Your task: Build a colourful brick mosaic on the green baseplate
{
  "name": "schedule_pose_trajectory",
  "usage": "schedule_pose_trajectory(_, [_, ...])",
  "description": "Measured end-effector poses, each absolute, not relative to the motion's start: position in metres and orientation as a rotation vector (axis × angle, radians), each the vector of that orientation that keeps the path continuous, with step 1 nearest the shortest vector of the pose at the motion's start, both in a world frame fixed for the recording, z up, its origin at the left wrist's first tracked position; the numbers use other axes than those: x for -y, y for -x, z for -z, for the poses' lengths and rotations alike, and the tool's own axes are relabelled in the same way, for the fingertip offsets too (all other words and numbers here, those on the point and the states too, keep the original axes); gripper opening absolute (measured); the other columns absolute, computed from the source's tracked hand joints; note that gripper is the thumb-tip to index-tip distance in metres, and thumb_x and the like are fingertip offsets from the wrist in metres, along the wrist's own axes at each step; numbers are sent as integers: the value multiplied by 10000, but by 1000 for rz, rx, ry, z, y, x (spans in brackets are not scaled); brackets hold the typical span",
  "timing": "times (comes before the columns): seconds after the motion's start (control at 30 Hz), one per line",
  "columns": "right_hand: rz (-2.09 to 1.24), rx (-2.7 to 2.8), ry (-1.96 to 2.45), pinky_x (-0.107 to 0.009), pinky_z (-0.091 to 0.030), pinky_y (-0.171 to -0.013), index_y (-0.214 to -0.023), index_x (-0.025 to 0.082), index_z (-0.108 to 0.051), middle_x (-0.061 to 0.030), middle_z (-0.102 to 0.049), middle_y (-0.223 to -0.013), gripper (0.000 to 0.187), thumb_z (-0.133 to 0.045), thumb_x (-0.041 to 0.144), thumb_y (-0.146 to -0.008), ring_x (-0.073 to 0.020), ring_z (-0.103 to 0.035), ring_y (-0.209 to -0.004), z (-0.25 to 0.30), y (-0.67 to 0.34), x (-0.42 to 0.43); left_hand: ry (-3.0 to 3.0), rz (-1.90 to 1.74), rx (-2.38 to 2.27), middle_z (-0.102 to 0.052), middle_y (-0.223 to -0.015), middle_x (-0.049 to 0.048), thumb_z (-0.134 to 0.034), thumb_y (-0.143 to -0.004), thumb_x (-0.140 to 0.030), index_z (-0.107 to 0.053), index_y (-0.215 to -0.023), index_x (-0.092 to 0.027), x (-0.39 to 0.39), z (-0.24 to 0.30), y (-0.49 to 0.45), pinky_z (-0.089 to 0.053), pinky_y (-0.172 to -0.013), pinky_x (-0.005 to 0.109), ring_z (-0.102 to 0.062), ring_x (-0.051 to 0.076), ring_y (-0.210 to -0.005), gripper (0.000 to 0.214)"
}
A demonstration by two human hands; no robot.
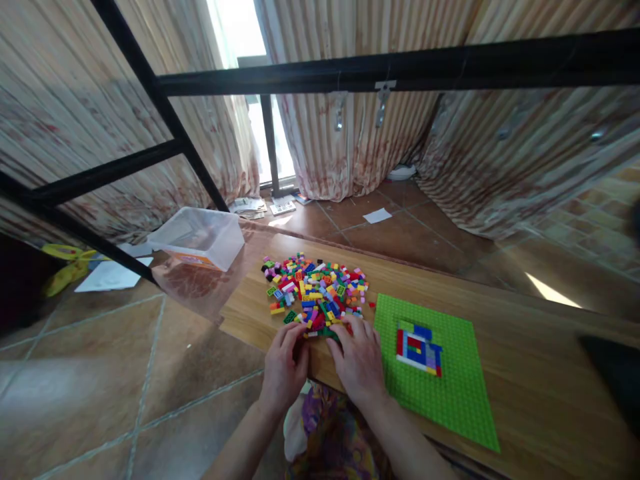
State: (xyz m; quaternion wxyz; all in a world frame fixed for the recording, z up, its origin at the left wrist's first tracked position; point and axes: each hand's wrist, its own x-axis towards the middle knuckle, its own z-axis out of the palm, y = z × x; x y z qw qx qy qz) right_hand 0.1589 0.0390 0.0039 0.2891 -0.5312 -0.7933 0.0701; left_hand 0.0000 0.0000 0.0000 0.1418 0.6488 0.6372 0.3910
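Note:
A heap of small coloured toy bricks (320,287) lies on the wooden table in front of me. My left hand (284,367) is at the near left edge of the heap, its fingers bent and a gap showing between thumb and forefinger. Over the near right edge reaches my right hand (359,357), fingers apart and touching bricks; nothing shows gripped in it. Right of this hand lies a green baseplate (450,407) bearing a flat, roughly square build (419,350) of red, white, blue and yellow bricks. My fingertips partly hide the nearest bricks.
The wooden table (530,353) runs off to the right, with a dark object (613,370) at its far right. A clear plastic bin (203,237) stands beyond the table's left end. Black metal bars (310,78) cross in front of striped curtains. Papers (377,215) lie on the tiled floor.

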Motion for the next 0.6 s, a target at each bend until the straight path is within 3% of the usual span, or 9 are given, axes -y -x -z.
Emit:
schedule_pose_trajectory(0.43, [-236,2183,1442,-466,-400,-931,-977,203,-628,-113,-543,-1208,140,-596,196,-840,-292,-449,-1134,-8,-163,-41,-1836,-1153,-1724,-583,-1181,88,-490,-865,-145,-592,-1103,-216,0,-3,-6,-492,-950,383,-575,210,-1107,269])
schedule_pose_trajectory(0.6, [-241,2073,1305,-445,-417,-924,-1013,217,-623,-97,-592,-1161,150,-532,244,-897,-257,-511,-1090,-14,-174,-30,-1559,-1263,-1672,-606,-1127,83,-535,-873,-229,-582,-1118,-210,8,-9,-16,-497,-895,359,-603,200,-1006,250])
